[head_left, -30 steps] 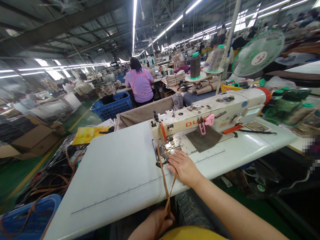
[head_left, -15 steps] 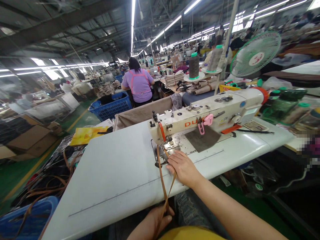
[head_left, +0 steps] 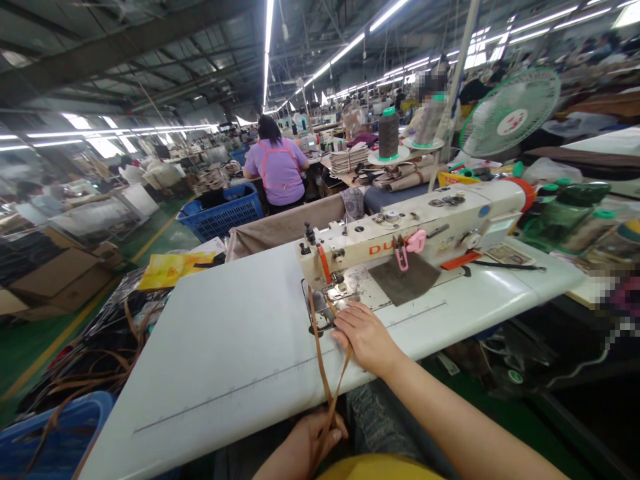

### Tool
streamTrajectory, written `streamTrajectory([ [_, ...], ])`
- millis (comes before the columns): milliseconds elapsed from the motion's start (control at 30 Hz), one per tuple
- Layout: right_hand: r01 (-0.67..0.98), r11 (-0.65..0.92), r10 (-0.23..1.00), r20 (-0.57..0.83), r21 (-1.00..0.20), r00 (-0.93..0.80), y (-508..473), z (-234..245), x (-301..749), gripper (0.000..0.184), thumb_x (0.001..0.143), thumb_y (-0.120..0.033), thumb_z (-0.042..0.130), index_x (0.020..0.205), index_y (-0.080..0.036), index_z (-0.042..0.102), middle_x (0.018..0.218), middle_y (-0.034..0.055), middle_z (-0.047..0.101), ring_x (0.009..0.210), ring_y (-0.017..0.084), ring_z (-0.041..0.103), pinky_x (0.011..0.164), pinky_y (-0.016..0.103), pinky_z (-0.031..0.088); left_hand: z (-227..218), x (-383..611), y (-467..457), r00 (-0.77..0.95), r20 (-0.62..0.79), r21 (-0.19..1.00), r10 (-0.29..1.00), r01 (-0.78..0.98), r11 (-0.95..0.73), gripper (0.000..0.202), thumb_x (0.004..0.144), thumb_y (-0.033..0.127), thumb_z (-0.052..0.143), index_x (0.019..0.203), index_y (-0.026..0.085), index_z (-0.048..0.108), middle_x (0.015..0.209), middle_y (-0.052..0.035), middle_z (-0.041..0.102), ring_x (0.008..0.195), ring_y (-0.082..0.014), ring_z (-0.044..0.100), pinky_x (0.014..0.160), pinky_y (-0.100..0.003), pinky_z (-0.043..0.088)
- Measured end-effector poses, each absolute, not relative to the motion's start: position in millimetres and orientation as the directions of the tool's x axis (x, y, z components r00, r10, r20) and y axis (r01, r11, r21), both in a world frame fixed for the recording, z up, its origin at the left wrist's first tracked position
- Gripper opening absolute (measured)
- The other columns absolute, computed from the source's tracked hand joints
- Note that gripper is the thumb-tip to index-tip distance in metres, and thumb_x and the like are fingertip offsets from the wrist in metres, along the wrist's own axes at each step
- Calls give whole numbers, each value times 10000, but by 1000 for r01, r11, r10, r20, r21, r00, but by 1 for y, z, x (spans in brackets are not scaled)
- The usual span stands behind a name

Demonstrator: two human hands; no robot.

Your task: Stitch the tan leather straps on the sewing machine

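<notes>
A thin brown leather strap [head_left: 320,360] runs in two strands from the presser foot of a white sewing machine [head_left: 420,223] down over the edge of the white table [head_left: 225,360]. My right hand [head_left: 365,337] lies flat on the table beside the needle, fingers stretched out and pressing on one strand. My left hand [head_left: 305,447] is below the table edge near my lap, fingers closed round the strap where both strands meet.
A dark leather piece [head_left: 404,279] lies under the machine arm, with pink snips [head_left: 413,243] clipped above it. Thread cones [head_left: 389,133] and a green fan [head_left: 510,110] stand behind. Blue baskets [head_left: 223,213] and loose straps [head_left: 85,373] sit left. A person in purple [head_left: 277,167] works ahead.
The strap has fed slightly toward the needle and my right hand stays pressed beside it. My left hand has shifted a little lower along the strands.
</notes>
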State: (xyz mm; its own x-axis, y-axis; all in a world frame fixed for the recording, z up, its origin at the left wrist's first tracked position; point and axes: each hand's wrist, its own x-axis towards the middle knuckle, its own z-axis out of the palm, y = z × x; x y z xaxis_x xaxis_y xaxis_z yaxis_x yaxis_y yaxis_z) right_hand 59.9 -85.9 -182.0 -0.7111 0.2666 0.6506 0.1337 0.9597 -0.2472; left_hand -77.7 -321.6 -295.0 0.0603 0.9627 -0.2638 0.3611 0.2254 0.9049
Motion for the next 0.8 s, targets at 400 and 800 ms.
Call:
streamTrajectory([
  [400,140,964,258,664,-226,-701,-86,-184,60,237,1080,-330,561,1078,-175,740,1064,95,789,1033,231,707,1147,467,472,-325,-72,-325,-17,-284,863,959,431,263,759,790,911,498,878,228,817,982,-114,765,1070,-345,680,998,-443,530],
  [800,140,962,264,667,-235,-697,-87,-182,61,236,1080,-320,552,1067,-171,735,1060,96,784,1035,222,709,1153,465,475,-293,-71,-316,17,-313,888,950,361,286,881,774,987,448,912,184,784,1019,-131,746,1125,-366,668,1067,-480,496],
])
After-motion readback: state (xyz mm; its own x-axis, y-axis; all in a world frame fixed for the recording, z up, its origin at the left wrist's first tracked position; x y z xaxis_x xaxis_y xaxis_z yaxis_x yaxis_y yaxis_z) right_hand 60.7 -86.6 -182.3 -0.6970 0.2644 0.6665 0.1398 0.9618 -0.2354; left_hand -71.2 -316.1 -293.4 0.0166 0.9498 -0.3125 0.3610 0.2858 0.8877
